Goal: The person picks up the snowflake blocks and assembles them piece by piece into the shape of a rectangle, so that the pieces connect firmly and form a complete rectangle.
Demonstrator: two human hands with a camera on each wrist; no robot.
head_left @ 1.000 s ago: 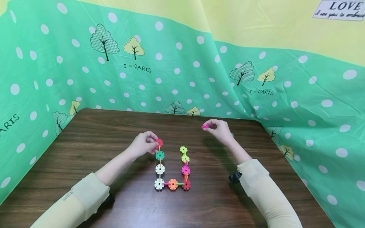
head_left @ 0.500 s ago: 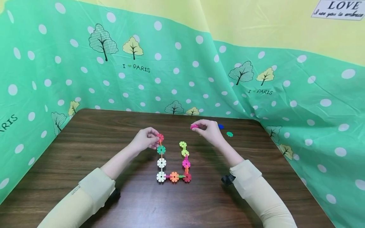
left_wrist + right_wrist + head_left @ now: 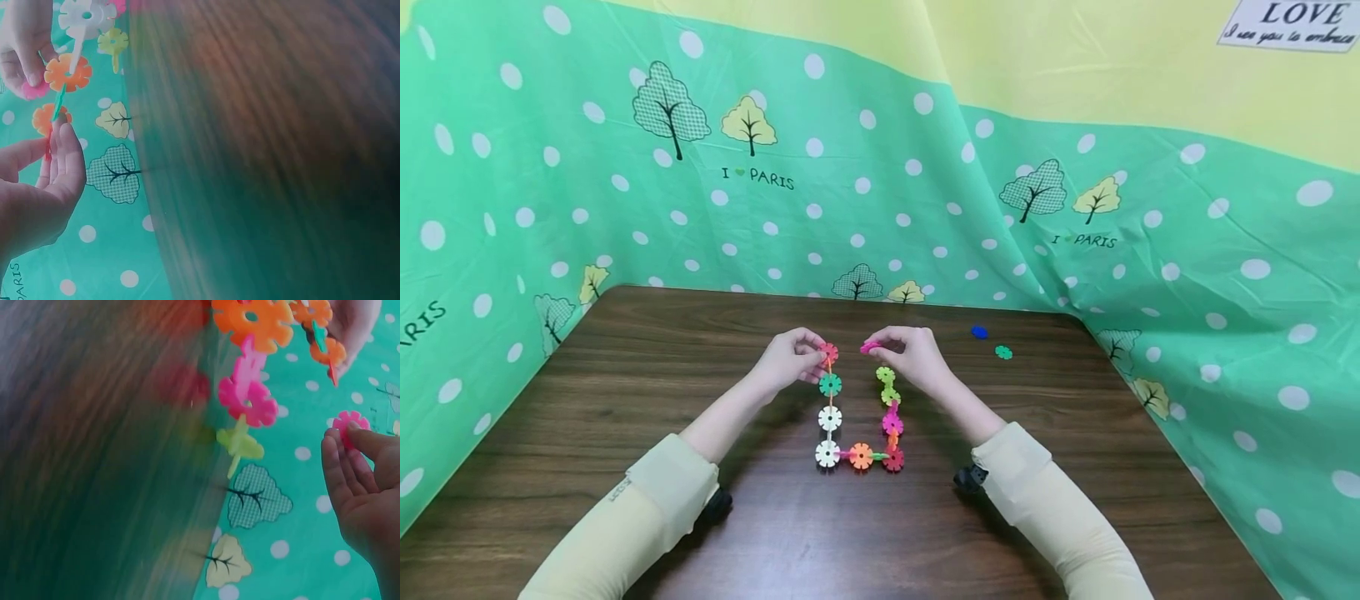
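A U-shaped chain of notched plastic snowflake discs stands in the middle of the table. My left hand (image 3: pixel 786 362) pinches the red disc (image 3: pixel 829 353) at the chain's upper left end. Below it come a green disc (image 3: pixel 831 384) and a white disc (image 3: pixel 829 418), joined by edge-on orange pieces. In my right hand (image 3: pixel 913 354), thumb and fingers pinch a loose pink disc (image 3: pixel 351 422), a short gap from the red one. Just below that hand are the yellow-green discs (image 3: pixel 885 375) of the right-hand side. Fingers partly cover both pinched discs.
Two loose discs, one blue (image 3: pixel 980 332) and one green (image 3: pixel 1003 352), lie at the back right of the brown table (image 3: pixel 1037 533). A polka-dot curtain (image 3: pixel 820 108) hangs behind the table and along its sides.
My right hand has moved left with the pink disc, close to my left hand, uncovering the blue and green discs. My left hand and the chain have shifted slightly away and to the right.
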